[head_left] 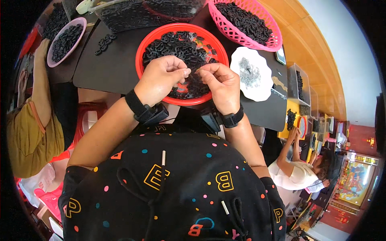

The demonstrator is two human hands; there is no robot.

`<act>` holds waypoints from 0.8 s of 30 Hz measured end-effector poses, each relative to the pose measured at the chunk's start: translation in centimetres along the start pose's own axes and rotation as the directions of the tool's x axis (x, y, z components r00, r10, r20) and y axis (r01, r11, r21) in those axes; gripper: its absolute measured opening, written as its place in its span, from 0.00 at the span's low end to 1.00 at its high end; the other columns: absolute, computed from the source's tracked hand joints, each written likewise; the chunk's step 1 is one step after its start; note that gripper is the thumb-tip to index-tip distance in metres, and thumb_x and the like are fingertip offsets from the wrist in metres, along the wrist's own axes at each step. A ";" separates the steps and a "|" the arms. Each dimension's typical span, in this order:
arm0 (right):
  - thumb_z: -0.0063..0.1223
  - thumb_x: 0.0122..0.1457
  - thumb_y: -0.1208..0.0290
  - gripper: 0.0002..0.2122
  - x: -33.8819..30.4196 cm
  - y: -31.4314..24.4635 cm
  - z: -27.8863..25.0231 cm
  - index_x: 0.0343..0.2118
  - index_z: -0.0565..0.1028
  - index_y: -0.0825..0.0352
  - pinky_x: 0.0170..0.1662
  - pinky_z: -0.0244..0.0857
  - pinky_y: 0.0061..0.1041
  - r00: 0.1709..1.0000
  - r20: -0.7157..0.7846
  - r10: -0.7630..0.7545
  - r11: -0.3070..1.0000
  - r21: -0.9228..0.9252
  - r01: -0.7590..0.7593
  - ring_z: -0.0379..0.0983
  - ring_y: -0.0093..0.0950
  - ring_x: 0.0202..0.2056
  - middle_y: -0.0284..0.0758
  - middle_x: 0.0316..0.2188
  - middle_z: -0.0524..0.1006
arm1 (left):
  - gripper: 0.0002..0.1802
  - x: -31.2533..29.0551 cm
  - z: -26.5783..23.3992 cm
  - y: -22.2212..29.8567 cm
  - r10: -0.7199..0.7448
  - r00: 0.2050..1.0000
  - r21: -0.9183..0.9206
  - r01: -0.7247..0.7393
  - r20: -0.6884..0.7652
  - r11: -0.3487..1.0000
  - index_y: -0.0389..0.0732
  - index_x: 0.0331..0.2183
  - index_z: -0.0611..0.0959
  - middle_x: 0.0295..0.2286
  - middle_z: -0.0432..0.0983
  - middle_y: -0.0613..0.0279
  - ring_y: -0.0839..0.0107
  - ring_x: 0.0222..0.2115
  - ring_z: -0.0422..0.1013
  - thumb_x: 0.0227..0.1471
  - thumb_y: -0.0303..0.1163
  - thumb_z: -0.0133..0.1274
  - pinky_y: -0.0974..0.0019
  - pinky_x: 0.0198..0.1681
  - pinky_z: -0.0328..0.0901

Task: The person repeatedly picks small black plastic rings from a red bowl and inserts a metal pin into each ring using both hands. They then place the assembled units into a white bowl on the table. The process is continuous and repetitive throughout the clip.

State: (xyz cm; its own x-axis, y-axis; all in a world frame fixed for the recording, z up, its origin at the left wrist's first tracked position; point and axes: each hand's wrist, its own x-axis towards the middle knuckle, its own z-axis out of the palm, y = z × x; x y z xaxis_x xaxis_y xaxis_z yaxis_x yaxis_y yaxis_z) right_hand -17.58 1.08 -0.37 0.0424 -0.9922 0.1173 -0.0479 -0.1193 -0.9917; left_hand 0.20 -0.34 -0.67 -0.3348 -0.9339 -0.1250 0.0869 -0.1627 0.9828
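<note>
Both my hands hover over a round red tray (139, 60) heaped with small black ring-shaped pieces (169, 46). My left hand (161, 78) has its thumb and fingertips pinched together. Close by on the right, my right hand (223, 86) pinches in the same way, its fingertips pointing toward the left ones with a small gap between. Whatever is in either pinch is too small to make out. Beside my right hand lies a white scalloped plate (259, 86) with a pile of tiny silvery bits (249, 73).
A pink openwork basket (275, 42) of black pieces stands at the far right, and a clear bin (148, 12) at the back. A few linked black pieces (105, 43) lie on the dark table (108, 72). Co-workers sit at left (36, 128) and right (295, 172).
</note>
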 end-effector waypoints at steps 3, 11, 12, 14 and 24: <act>0.54 0.53 0.78 0.01 0.4 0.6 0.0 0.27 0.76 0.69 0.27 0.60 0.12 1.000 0.030 -0.008 0.999 -0.053 0.009 0.65 0.11 0.23 0.24 0.21 0.73 | 0.03 0.2 -0.2 -0.6 0.005 1.000 -0.044 -0.006 -0.015 0.999 0.39 0.31 0.75 0.25 0.73 0.70 0.84 0.24 0.66 0.52 0.27 0.50 0.79 0.28 0.61; 0.54 0.53 0.78 0.02 0.6 0.6 0.1 0.26 0.76 0.70 0.27 0.60 0.12 0.997 0.078 0.006 0.999 -0.054 -0.002 0.65 0.11 0.23 0.24 0.21 0.73 | 0.05 0.1 -0.2 -0.8 0.032 0.999 -0.055 -0.033 -0.014 0.998 0.37 0.34 0.76 0.28 0.74 0.69 0.83 0.27 0.67 0.52 0.25 0.49 0.77 0.30 0.63; 0.54 0.53 0.78 0.02 0.6 0.6 0.1 0.26 0.75 0.70 0.27 0.60 0.13 0.996 0.088 0.011 0.998 -0.060 -0.005 0.65 0.11 0.24 0.24 0.21 0.73 | 0.05 0.1 -0.2 -0.8 0.035 0.999 -0.055 -0.035 -0.008 0.998 0.37 0.34 0.76 0.28 0.74 0.69 0.83 0.27 0.67 0.52 0.25 0.49 0.77 0.30 0.63; 0.54 0.53 0.78 0.02 0.6 0.5 0.0 0.26 0.75 0.70 0.28 0.61 0.13 0.995 0.100 0.017 0.996 -0.083 -0.009 0.66 0.11 0.24 0.24 0.22 0.73 | 0.06 0.1 -0.3 -0.9 0.042 0.999 -0.057 -0.041 0.009 0.998 0.37 0.34 0.76 0.28 0.74 0.69 0.82 0.27 0.67 0.52 0.24 0.49 0.77 0.31 0.63; 0.54 0.53 0.78 0.02 0.5 0.5 0.3 0.26 0.76 0.70 0.28 0.61 0.13 0.993 0.115 0.037 0.994 -0.110 -0.024 0.65 0.11 0.24 0.24 0.22 0.73 | 0.04 0.2 -0.2 -1.1 0.071 0.997 -0.011 -0.071 0.031 0.997 0.37 0.33 0.76 0.26 0.73 0.69 0.83 0.25 0.67 0.51 0.23 0.50 0.77 0.30 0.64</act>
State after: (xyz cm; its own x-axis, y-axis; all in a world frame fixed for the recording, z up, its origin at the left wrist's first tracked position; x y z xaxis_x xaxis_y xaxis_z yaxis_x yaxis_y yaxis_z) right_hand -17.32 0.56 -0.83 0.1547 -0.9852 0.0741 -0.1588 -0.0988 -0.9823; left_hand 0.20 -0.37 -1.76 -0.3563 -0.9330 -0.0505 0.1209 -0.0996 0.9876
